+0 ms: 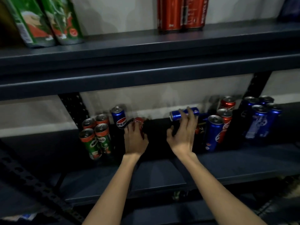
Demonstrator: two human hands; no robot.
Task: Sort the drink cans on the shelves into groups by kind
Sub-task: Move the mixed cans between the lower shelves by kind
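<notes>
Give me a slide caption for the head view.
Left hand grips a red can; right hand holds a blue can sideways.

We have a single head view; it looks forward and down, close in, at the lower shelf [162, 172]; the upper shelf [146, 46] runs across the far top.

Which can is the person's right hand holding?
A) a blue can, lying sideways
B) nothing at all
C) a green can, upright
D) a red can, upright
A: the right hand has its fingers curled around a blue can that is turned sideways above the shelf, while the left hand grips a red can.
</notes>
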